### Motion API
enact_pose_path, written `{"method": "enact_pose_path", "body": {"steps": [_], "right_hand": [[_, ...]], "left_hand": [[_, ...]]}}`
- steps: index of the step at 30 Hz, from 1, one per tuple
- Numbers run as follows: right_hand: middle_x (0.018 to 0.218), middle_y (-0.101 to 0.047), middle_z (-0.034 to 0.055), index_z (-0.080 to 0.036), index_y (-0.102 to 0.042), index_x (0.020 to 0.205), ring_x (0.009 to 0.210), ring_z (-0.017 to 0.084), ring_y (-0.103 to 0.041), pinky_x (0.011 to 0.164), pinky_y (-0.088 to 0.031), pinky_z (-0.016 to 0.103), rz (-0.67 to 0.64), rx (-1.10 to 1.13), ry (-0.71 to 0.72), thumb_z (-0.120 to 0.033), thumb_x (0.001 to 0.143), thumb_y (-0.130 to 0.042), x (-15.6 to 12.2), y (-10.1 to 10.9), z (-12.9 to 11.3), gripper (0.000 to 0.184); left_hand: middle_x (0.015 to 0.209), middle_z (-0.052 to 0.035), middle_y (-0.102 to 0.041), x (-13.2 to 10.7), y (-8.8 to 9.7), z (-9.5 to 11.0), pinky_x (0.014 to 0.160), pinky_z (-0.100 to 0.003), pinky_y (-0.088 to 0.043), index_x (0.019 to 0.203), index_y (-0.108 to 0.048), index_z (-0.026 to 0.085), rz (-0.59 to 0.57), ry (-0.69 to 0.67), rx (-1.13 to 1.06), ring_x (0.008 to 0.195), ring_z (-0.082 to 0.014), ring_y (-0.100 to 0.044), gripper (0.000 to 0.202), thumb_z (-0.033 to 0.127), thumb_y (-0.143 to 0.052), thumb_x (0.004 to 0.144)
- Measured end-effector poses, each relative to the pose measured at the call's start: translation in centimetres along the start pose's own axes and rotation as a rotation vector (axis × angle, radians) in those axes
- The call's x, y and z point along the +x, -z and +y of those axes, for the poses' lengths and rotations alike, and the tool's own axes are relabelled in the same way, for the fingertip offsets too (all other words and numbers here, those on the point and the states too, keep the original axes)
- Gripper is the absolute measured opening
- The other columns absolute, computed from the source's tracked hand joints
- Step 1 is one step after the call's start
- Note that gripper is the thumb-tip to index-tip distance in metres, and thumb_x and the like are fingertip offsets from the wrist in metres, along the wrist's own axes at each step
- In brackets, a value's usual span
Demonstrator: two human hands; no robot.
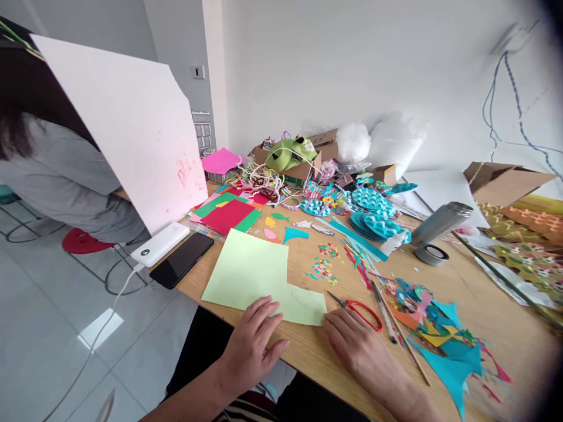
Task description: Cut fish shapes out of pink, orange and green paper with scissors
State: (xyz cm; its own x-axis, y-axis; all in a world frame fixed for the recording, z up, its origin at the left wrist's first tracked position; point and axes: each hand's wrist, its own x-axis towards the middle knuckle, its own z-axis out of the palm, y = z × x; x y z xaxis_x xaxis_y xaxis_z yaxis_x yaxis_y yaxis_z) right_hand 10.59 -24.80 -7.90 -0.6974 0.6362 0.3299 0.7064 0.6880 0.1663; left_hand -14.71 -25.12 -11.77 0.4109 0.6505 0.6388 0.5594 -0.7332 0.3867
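Observation:
A light green paper sheet (pixel 250 269) lies flat on the wooden table (pixel 484 305), with a faint pencil curve near its right corner. My left hand (pixel 253 343) rests palm down at the table's front edge, fingers spread, fingertips on the sheet's lower edge. My right hand (pixel 352 340) lies flat on the table just right of the sheet's corner, holding nothing. Red-handled scissors (pixel 360 310) lie just beyond my right hand's fingers.
A black phone (pixel 181 268) and white power bank (pixel 160 244) sit at the left edge. Coloured paper scraps (pixel 440 334), pencils (pixel 398 328), a metal flask (pixel 440 223), red and green sheets (pixel 229 215) and boxes crowd the table. A person in grey (pixel 57 176) sits behind a white board (pixel 132 123).

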Motion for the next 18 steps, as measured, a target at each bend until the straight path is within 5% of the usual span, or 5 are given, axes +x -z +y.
{"method": "enact_pose_path", "body": {"steps": [2, 5, 8, 11, 18], "right_hand": [[0.091, -0.069, 0.0128, -0.014, -0.064, 0.096, 0.089, 0.024, -0.064, 0.081, -0.050, 0.039, 0.050, -0.015, -0.001, -0.007, 0.093, -0.042, 0.2, 0.3, -0.3, 0.023], [0.097, -0.070, 0.0147, -0.011, -0.065, 0.099, 0.094, 0.026, -0.064, 0.084, -0.049, 0.042, 0.158, -0.037, 0.032, -0.007, 0.095, -0.039, 1.0, 1.0, -1.2, 0.027], [0.102, -0.072, 0.0151, -0.010, -0.066, 0.102, 0.099, 0.027, -0.064, 0.087, -0.049, 0.043, 0.262, -0.015, 0.082, -0.008, 0.095, -0.036, 1.8, 2.0, -2.6, 0.031], [0.103, -0.073, 0.0121, -0.011, -0.067, 0.104, 0.099, 0.025, -0.066, 0.086, -0.052, 0.039, 0.291, 0.039, 0.129, -0.010, 0.097, -0.032, 2.3, 2.7, -4.0, 0.036], [0.092, -0.077, 0.0033, -0.018, -0.070, 0.098, 0.086, 0.017, -0.071, 0.082, -0.057, 0.028, 0.376, 0.102, 0.174, -0.004, 0.095, -0.039, 2.4, 2.8, -5.8, 0.033]], "left_hand": [[0.094, -0.0131, -0.065, -0.4, 0.1, 0.7, 0.085, -0.041, -0.051, 0.091, -0.062, 0.013, 0.073, 0.044, -0.161, 0.098, -0.0243, -0.058, 0.011, 0.021, -0.056, 0.086], [0.062, -0.0064, -0.057, -0.5, 0.2, 2.1, 0.063, -0.032, -0.050, 0.063, -0.055, 0.017, 0.014, 0.347, -0.503, 0.066, -0.0180, -0.055, 0.031, 0.035, -0.055, 0.087], [0.068, -0.0086, -0.063, 0.5, 0.6, 2.9, 0.048, -0.027, -0.045, 0.070, -0.059, 0.015, -0.136, 0.950, -1.030, 0.056, -0.0164, -0.056, 0.047, 0.059, -0.051, 0.084], [0.082, -0.0119, -0.068, 1.7, 1.4, 2.8, 0.053, -0.028, -0.050, 0.095, -0.061, 0.012, 0.017, 1.314, -1.460, 0.072, -0.0212, -0.065, 0.059, 0.067, -0.045, 0.084], [0.097, -0.0149, -0.070, 1.6, 2.5, 2.3, 0.075, -0.033, -0.052, 0.108, -0.057, 0.011, 0.201, 1.473, -1.725, 0.077, -0.0202, -0.068, 0.046, 0.052, -0.052, 0.088]]}}
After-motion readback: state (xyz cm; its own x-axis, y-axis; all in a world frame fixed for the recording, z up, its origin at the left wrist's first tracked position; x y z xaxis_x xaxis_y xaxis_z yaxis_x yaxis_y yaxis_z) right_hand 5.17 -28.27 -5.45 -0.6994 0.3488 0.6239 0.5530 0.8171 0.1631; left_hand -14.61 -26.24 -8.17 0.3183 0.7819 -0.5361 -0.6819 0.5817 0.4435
